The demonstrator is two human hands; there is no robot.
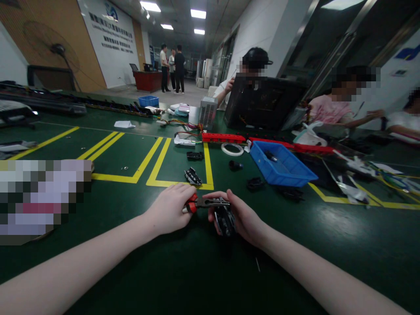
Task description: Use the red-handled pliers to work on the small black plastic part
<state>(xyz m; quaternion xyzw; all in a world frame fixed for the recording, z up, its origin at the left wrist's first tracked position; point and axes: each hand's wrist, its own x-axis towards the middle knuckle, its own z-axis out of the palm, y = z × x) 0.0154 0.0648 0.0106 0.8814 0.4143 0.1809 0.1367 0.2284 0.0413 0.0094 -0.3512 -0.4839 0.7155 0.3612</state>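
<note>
Left hand (172,208), just below centre, is closed around red-handled metal pliers (193,205); the right hand (244,218) grips a ridged black part (225,222) beside their tips. Right of centre, a ribbed blue plastic bin (278,173) sits near a smooth white ring (232,152).

Green table (138,275) bearing 1 blue basket (306,175).

Blue basket (148,101), metal box (207,113) and standing fan (58,49) beyond yellow-taped green table (157,271).
</note>
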